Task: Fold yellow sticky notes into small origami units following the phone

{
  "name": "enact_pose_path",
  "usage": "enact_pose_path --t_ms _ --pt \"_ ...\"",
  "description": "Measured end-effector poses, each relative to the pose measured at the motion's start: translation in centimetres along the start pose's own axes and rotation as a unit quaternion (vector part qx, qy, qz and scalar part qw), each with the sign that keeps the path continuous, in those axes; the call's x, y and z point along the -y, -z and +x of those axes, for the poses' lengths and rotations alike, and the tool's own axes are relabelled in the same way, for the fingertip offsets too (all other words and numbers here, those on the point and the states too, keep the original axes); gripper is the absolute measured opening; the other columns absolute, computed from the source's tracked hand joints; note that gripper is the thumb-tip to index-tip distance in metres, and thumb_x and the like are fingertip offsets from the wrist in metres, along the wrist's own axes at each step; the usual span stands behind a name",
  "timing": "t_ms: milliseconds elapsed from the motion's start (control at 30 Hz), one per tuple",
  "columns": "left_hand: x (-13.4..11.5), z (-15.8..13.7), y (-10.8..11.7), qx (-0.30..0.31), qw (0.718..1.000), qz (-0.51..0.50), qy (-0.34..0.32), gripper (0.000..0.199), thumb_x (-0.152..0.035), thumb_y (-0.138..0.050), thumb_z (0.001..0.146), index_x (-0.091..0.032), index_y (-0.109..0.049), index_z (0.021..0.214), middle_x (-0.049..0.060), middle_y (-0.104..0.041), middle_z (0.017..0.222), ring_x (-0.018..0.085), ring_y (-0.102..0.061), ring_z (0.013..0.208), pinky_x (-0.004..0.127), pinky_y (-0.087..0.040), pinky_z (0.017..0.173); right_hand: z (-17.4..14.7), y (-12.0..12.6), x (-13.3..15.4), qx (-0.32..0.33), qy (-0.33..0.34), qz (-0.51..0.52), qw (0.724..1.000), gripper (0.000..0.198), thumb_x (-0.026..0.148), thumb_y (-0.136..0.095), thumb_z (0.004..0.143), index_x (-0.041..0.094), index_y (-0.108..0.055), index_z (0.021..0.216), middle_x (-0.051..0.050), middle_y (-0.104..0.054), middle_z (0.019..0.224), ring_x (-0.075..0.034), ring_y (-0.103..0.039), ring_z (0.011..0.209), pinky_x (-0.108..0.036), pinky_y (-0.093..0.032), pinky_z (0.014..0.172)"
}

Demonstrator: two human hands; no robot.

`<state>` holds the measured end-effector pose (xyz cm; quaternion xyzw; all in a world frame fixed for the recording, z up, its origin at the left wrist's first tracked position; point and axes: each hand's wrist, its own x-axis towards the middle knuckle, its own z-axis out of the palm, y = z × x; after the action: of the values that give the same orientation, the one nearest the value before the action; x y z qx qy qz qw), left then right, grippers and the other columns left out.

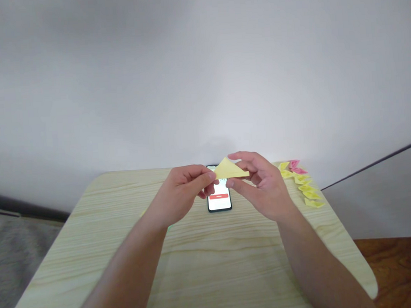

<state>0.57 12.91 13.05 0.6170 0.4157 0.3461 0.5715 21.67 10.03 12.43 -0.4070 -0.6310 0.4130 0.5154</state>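
Paper [228, 168]: yellow, folded, between left hand [187, 192] and right hand [264, 183].
Left fingers [203, 178]: pinching its near corner.
Right fingers [245, 156]: spread loosely around opposite end.
Edge [238, 174]: best kept aligned, left pinch steady.

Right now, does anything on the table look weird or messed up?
Nothing stands out: no spill or tear shows. The left hand pinches a yellow paper triangle, and the folded papers lie in a loose line along the right of the table.
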Motion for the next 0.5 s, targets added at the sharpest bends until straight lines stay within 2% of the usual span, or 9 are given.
enact_pose_path --t_ms 167,500 --pt "-0.66 -0.19 -0.64 0.013 0.999 -0.028 0.012 0.031 -0.04 -0.063 0.093 -0.016 -0.069 0.074 0.003 -0.065 0.073 0.014 -0.059 0.071 0.026 -0.049 0.067 -0.11 -0.21 0.06 -0.03 -0.013 0.012 0.999 0.032 0.022 -0.076 0.085 0.027 -0.071 0.116 -0.004 -0.073 0.113 -0.018 -0.072 0.094 -0.035 -0.061 0.084" --pt "-0.32 -0.35 -0.64 0.026 0.999 -0.036 0.001 0.03 -0.04 -0.065 0.092 -0.016 -0.07 0.074 0.004 -0.066 0.072 0.015 -0.059 0.07 0.028 -0.048 0.067 -0.19 -0.21 0.04 -0.008 -0.042 0.056 0.998 0.031 0.022 -0.075 0.086 0.026 -0.069 0.115 -0.003 -0.075 0.096 -0.019 -0.072 0.089 -0.036 -0.059 0.082"
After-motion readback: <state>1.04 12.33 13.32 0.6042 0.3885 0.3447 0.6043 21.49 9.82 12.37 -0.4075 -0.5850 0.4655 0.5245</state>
